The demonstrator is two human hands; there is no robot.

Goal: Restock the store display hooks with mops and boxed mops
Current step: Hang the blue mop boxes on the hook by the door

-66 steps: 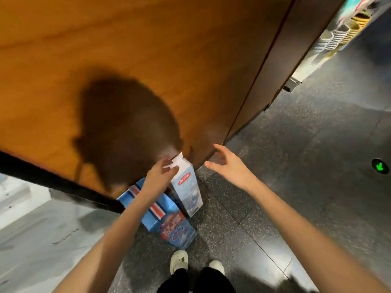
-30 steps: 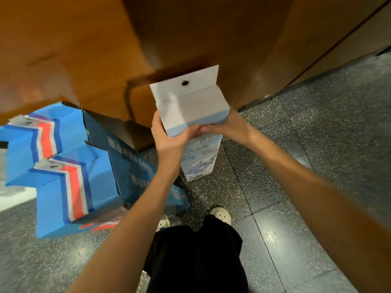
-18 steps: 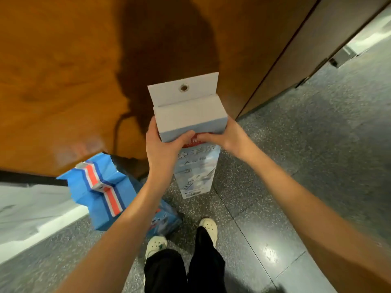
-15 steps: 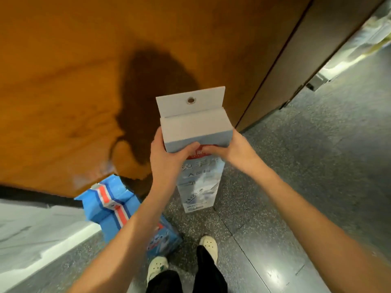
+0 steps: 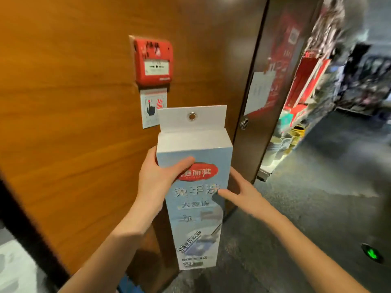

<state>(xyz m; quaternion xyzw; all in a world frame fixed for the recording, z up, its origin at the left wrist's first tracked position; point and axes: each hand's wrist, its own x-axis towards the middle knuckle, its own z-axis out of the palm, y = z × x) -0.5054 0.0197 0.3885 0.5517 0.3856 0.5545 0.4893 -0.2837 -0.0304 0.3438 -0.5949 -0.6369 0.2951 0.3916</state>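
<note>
Holding the boxed mop [image 5: 196, 199] upright before the wooden wall [image 5: 74, 123], the left hand [image 5: 156, 182] grips its upper left edge, thumb across the front; the right hand [image 5: 241, 193] steadies the side with straight fingers. Likely light, stiff yet crushable: hold the sides, leaving the tab [image 5: 179, 121] free.
</note>
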